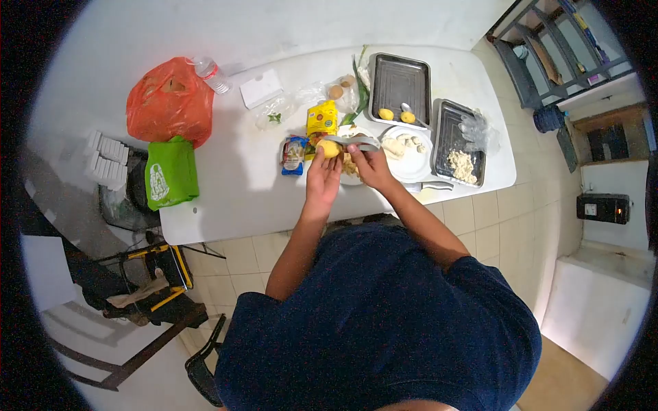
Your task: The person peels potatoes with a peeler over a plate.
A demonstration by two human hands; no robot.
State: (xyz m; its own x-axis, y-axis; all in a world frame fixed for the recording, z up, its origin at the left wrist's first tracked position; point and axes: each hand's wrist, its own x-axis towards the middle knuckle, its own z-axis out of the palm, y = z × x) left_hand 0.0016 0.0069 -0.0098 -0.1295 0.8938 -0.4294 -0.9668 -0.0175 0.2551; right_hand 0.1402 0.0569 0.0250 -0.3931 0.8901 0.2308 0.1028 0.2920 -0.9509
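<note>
My left hand [325, 174] is closed around a yellow potato [330, 148], held above the front part of the table. In my right hand [370, 166] is a grey peeler [368, 143], its far end reaching across to the potato. Beneath both hands sits a plate [350, 179] with scraps on it, mostly covered by the hands. To the right, a white plate [404, 170] carries a pale block [393, 147] and small whitish pieces [419, 141]. A knife [436, 185] lies at the table's front edge.
A dark tray [401, 75] bears two potatoes and a spoon; another tray [443, 147] holds chopped pale pieces and a plastic bag. Yellow [321, 118] and blue packets [294, 155] stand left of my hands. Farther left are a bottle [212, 75], orange bag [169, 103] and green bag [171, 173].
</note>
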